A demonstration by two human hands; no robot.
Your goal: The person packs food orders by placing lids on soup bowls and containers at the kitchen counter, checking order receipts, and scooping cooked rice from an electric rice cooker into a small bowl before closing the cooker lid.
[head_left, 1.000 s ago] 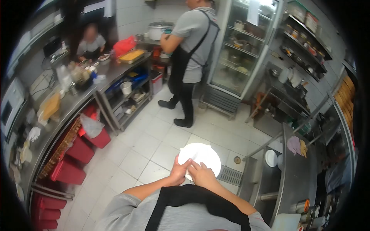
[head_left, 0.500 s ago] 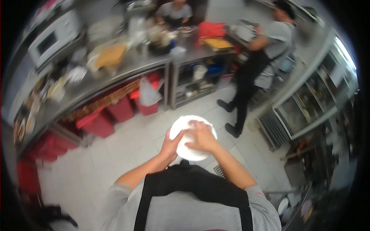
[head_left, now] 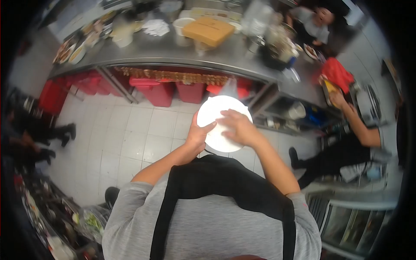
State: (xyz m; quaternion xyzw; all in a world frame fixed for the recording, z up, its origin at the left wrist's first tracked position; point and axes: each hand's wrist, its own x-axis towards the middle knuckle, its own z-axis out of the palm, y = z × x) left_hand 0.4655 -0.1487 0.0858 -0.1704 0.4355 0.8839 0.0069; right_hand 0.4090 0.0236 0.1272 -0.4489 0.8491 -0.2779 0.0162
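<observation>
A round white plate [head_left: 216, 106] is held out in front of my black apron. My left hand [head_left: 197, 135] grips its left edge, the thumb lying over the top face and the other fingers hidden beneath. Over the plate's right half, my right hand [head_left: 241, 128] lies with fingers spread and slightly blurred. Whether something thin and white sits under those fingers I cannot make out. A small white bit sticks out past the plate's upper right rim.
Ahead runs a steel counter [head_left: 182, 54] bearing a flat tan box [head_left: 209, 31], crumpled white paper [head_left: 156, 27] and white tubs. Red bins [head_left: 155, 90] stand below. At right, a co-worker's arm [head_left: 359, 123] reaches toward a yellow-topped tray; another person [head_left: 313, 24] is behind the counter.
My view has swung left, so the counter and co-workers now appear farther right. The plate stays in my left hand, and my right hand has shifted slightly over its face.
</observation>
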